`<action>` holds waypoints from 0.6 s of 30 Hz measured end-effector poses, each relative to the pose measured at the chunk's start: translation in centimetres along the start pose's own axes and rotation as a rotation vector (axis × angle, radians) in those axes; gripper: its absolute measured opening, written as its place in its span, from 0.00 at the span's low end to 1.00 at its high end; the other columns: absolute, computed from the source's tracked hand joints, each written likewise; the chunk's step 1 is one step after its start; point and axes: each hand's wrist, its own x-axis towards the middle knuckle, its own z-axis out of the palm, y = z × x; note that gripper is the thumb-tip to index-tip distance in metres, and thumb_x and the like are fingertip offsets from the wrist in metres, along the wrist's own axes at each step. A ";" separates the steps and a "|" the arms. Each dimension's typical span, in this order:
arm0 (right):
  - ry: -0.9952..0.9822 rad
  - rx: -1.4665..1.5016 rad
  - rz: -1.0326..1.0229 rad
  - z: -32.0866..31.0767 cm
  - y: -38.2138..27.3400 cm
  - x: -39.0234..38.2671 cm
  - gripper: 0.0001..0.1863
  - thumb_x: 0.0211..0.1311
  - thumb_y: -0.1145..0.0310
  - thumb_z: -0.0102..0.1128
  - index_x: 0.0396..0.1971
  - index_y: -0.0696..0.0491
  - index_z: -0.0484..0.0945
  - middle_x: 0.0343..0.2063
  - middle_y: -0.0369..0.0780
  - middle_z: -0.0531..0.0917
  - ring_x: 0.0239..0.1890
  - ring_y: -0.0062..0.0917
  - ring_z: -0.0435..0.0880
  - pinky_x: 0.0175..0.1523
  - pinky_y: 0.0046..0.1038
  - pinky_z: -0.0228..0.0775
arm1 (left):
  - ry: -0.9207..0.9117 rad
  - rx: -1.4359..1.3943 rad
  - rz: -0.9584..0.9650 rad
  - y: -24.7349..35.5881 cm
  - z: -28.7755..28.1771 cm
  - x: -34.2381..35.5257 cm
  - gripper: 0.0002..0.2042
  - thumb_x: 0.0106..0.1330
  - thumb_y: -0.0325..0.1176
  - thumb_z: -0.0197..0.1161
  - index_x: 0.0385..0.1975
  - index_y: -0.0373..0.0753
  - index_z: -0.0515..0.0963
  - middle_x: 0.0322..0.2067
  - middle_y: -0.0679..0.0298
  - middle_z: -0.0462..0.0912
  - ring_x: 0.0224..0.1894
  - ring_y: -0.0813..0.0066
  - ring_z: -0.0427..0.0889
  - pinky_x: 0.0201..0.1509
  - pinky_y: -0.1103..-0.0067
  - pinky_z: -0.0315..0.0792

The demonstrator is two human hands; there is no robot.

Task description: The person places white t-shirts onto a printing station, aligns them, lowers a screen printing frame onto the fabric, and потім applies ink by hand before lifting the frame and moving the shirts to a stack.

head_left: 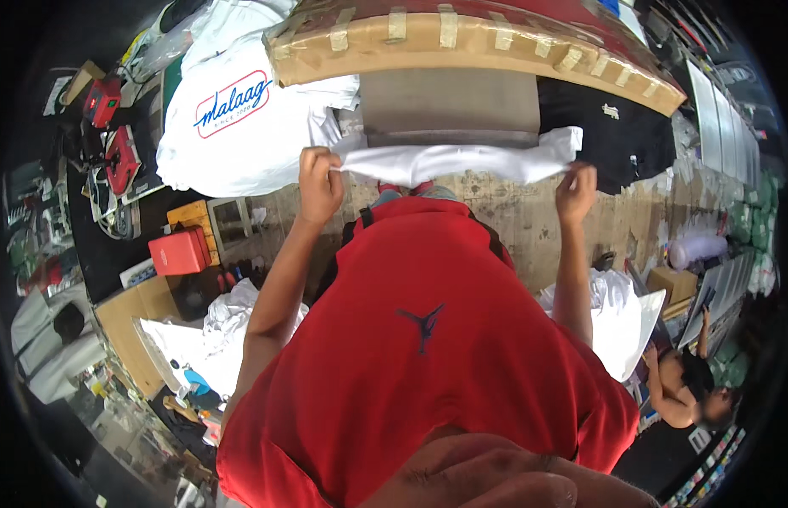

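A white T-shirt (461,162) is stretched sideways between my two hands, bunched into a long narrow band. My left hand (320,184) pinches one end with its fingers closed. At the other end, my right hand (576,193) grips a lower corner, and a flap of the fabric stands up beyond it. The shirt hangs in front of a grey-brown flat platen (449,106), close to its near edge. To the left lies a pile of white T-shirts (241,152), the top one with a red and blue print. Black T-shirts (610,131) lie to the right.
A long taped cardboard box (478,49) spans the far side. Leftward are a red case (182,251) and red-and-black devices (121,157). White garments are heaped at my left (233,326) and right (610,296) sides. Another person (682,381) is at the lower right.
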 end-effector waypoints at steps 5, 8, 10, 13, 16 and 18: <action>-0.304 0.226 0.149 1.4 -2.3 -4.8 0.17 0.49 0.87 0.55 0.36 0.53 0.83 0.29 0.42 0.75 0.32 0.38 0.77 0.39 0.33 0.70 | -0.013 0.082 -0.218 -2.1 -1.9 -6.1 0.08 0.51 0.15 0.55 0.27 0.36 0.69 0.33 0.53 0.71 0.39 0.52 0.73 0.44 0.68 0.68; -0.308 0.331 0.028 2.1 -5.8 -2.0 0.18 0.48 0.88 0.54 0.37 0.53 0.82 0.32 0.42 0.77 0.36 0.36 0.79 0.41 0.32 0.72 | 0.155 0.283 -0.215 -2.6 -5.5 -7.9 0.08 0.51 0.13 0.51 0.26 0.35 0.66 0.31 0.53 0.69 0.35 0.53 0.71 0.42 0.67 0.67; -0.245 0.417 -0.038 2.3 -8.8 -0.6 0.18 0.48 0.89 0.53 0.37 0.53 0.81 0.33 0.42 0.78 0.38 0.35 0.80 0.42 0.31 0.73 | 0.288 0.355 -0.194 -1.6 -8.6 -7.6 0.08 0.52 0.13 0.48 0.26 0.35 0.64 0.31 0.55 0.68 0.37 0.56 0.72 0.46 0.68 0.69; -0.154 0.607 -0.075 4.0 -13.0 1.2 0.18 0.52 0.90 0.51 0.40 0.54 0.77 0.35 0.43 0.80 0.40 0.35 0.81 0.44 0.29 0.73 | 0.431 0.347 -0.187 -2.0 -12.7 -8.4 0.10 0.53 0.13 0.48 0.28 0.37 0.63 0.33 0.54 0.71 0.37 0.58 0.73 0.44 0.70 0.69; -0.282 0.691 0.016 6.1 -15.4 0.7 0.15 0.58 0.87 0.51 0.41 0.54 0.77 0.35 0.44 0.82 0.37 0.36 0.82 0.43 0.29 0.74 | 0.500 0.374 -0.315 -2.6 -15.8 -10.1 0.07 0.61 0.14 0.48 0.31 0.36 0.63 0.35 0.55 0.75 0.35 0.64 0.76 0.43 0.74 0.71; -0.274 0.702 0.102 7.5 -18.0 0.6 0.11 0.61 0.83 0.52 0.40 0.54 0.78 0.35 0.45 0.83 0.35 0.36 0.83 0.42 0.30 0.74 | 0.593 0.218 -0.446 -3.6 -17.7 -11.2 0.06 0.64 0.16 0.49 0.34 0.36 0.65 0.36 0.57 0.76 0.36 0.70 0.77 0.42 0.78 0.71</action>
